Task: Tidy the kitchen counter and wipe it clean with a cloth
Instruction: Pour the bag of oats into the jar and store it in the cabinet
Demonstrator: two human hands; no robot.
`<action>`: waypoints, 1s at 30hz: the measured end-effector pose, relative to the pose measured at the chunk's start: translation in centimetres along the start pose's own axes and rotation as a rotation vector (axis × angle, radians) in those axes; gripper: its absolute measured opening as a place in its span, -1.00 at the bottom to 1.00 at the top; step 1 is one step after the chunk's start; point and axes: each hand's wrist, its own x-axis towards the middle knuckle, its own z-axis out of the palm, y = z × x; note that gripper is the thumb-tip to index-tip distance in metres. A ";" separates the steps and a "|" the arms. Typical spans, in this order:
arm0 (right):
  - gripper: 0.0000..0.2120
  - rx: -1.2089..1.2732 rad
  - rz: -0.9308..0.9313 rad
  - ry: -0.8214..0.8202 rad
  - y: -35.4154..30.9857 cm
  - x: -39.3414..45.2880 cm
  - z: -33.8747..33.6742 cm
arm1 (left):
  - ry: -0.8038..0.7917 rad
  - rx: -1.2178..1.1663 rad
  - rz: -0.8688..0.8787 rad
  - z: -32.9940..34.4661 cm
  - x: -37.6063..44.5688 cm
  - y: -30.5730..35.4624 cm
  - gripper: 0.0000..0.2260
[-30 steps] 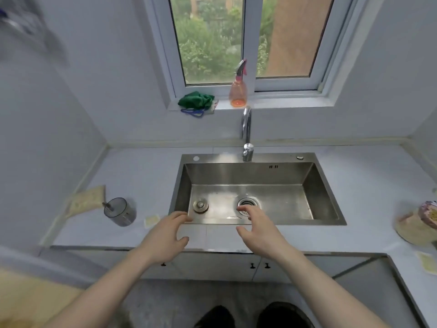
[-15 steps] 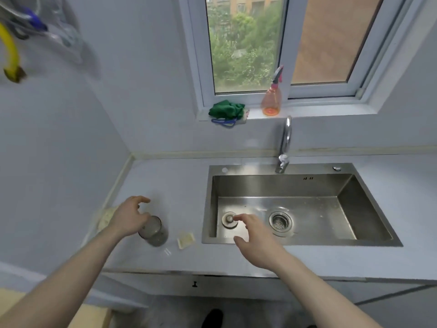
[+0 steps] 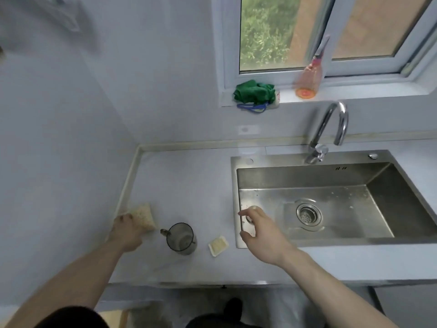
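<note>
Pale counter (image 3: 189, 185) under me: my left hand (image 3: 126, 233), grip curled on the packet (image 3: 143, 215) at the far-left wall edge; cup (image 3: 181, 239) just right; right hand (image 3: 262, 235) spread, idle, at the sink (image 3: 307, 176) rim.

Both bare forearms reach forward from the bottom of the view. The left hand (image 3: 126, 230) lies at the counter's left edge, back of the hand up, fingers bent down over a pale yellow packet (image 3: 143, 215) and pressing or gripping its near end; the blur hides which. The right hand (image 3: 261, 235) hovers over the sink's front-left corner, palm down, fingers loosely spread and slightly bent, thumb apart, holding nothing.
</note>
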 end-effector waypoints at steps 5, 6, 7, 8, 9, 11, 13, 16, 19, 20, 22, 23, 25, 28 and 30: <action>-0.52 -0.022 0.031 -0.004 -0.4 0.6 0.1 | 0.213 -0.133 -0.013 0.9 -0.5 1.6 -0.53; -0.53 -0.019 0.037 0.001 -0.4 0.8 0.2 | 0.220 -0.145 -0.003 1.1 -0.1 1.5 -0.50; -0.53 -0.014 0.040 0.003 -0.5 1.0 0.2 | 0.209 -0.159 0.012 0.9 -0.2 1.7 -0.47; -0.54 -0.013 0.043 0.000 -0.7 1.2 0.3 | 0.203 -0.167 0.045 0.8 -0.2 1.7 -0.45; -0.56 -0.012 0.042 -0.004 -0.8 1.4 0.5 | 0.178 -0.188 0.076 0.1 -0.9 2.2 -0.43; -0.57 -0.013 0.031 -0.010 -1.0 1.8 0.7 | 0.122 -0.238 0.198 -0.8 -1.2 2.7 -0.40; -0.56 -0.025 0.022 -0.016 -1.1 2.2 1.0 | 0.045 -0.255 0.351 -1.5 -0.3 2.5 -0.33; -0.56 -0.032 0.018 -0.020 -1.4 2.6 1.2 | 0.088 -0.381 0.348 -2.1 0.9 2.9 -0.27; -0.57 -0.018 0.020 -0.013 -1.6 2.4 1.2 | 0.116 -0.612 -0.015 -2.3 2.7 3.8 -0.33; -0.57 -0.012 0.023 -0.010 -1.5 2.2 1.1 | 0.055 -0.652 -0.102 -2.2 3.4 3.8 -0.35; -0.57 0.003 0.040 -0.001 -1.1 1.7 0.8 | -0.066 -0.632 -0.173 -2.9 4.1 3.8 -0.45; -0.57 0.006 0.052 0.007 -0.9 1.4 0.6 | -0.090 -0.593 -0.181 -3.4 4.2 3.7 -0.53; -0.58 0.009 0.078 0.040 -0.1 0.7 0.1 | -0.113 -0.500 -0.176 -3.9 4.2 3.9 -0.64; -0.57 0.026 0.088 0.078 1.0 -0.4 -0.5 | -0.058 -0.437 -0.159 -3.4 4.9 3.2 -0.56; -0.58 0.036 0.100 0.104 1.6 -1.0 -0.8 | -0.019 -0.386 -0.137 -3.2 5.7 2.7 -0.43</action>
